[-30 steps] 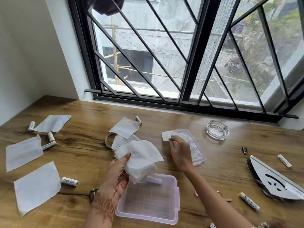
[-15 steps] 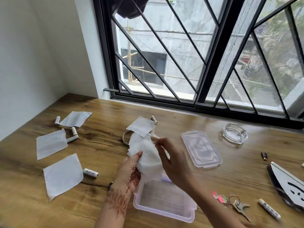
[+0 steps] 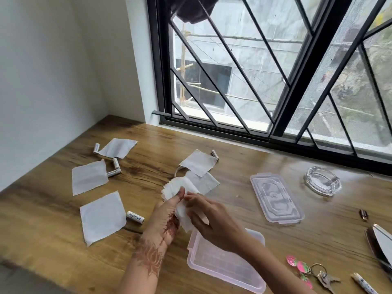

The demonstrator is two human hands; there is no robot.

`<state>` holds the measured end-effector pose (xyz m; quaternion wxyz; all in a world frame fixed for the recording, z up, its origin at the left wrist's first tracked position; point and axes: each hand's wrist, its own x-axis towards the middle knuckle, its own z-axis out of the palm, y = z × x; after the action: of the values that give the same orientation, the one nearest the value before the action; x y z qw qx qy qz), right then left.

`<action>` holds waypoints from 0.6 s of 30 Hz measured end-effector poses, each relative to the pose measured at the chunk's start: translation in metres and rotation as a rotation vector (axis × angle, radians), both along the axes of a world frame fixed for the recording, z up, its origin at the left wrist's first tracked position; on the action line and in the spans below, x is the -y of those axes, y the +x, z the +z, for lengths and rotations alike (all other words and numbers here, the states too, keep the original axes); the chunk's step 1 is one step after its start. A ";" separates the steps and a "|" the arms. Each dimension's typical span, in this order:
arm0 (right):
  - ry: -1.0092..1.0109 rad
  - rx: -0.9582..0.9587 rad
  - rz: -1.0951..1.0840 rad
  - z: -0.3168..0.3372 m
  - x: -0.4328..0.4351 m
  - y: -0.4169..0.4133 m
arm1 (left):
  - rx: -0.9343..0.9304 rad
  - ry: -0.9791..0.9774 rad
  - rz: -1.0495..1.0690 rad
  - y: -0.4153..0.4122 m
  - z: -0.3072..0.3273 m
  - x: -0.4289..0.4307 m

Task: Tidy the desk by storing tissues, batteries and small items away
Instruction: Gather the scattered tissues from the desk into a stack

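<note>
My left hand (image 3: pixel 164 217) holds a stack of white tissues (image 3: pixel 180 189) above the wooden desk (image 3: pixel 53 247), thumb on top. My right hand (image 3: pixel 209 217) pinches the lower part of that stack. Just below both hands lies the open clear plastic box (image 3: pixel 224 266), and its lid (image 3: pixel 275 198) rests to the right. Loose tissues lie at the left (image 3: pixel 101 216) (image 3: pixel 89 177) (image 3: pixel 117 147) and behind my hands (image 3: pixel 199 162) (image 3: pixel 204 182). White batteries lie among them (image 3: pixel 135 216) (image 3: pixel 113 172) (image 3: pixel 115 162) (image 3: pixel 96 148) (image 3: pixel 214 154).
A glass ashtray (image 3: pixel 322 180) stands at the back right. A key ring with a pink charm (image 3: pixel 311 271) and another battery (image 3: pixel 363 284) lie near the front right. A small dark item (image 3: pixel 363 214) and a white-and-black object (image 3: pixel 381 242) sit at the right edge. A barred window runs behind.
My right hand left the lid with a tissue and came to the stack in my left hand. The stack now looks flatter and more gathered. The view swung left.
</note>
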<state>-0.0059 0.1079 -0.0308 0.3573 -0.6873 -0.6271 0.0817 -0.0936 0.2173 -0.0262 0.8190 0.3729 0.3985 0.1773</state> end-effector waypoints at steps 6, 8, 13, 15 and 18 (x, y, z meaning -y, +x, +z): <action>0.152 -0.346 -0.468 0.002 -0.039 0.051 | -0.038 -0.008 0.148 -0.004 0.007 -0.008; 0.067 -0.419 -0.651 -0.007 -0.058 0.079 | -0.065 0.007 0.179 -0.005 0.007 -0.010; -0.207 -0.493 -0.918 -0.051 -0.099 0.133 | -0.103 -0.001 0.255 -0.008 0.003 -0.017; -0.223 -0.472 -1.007 -0.062 -0.109 0.138 | -0.130 -0.021 0.283 -0.010 -0.002 -0.020; -0.227 -0.461 -1.107 -0.062 -0.119 0.136 | -0.169 -0.042 0.324 -0.014 -0.007 -0.024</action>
<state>0.1302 0.2264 -0.0929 0.3978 -0.9096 -0.0708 0.0968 -0.1074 0.2418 -0.0333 0.7508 0.3001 0.5244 0.2668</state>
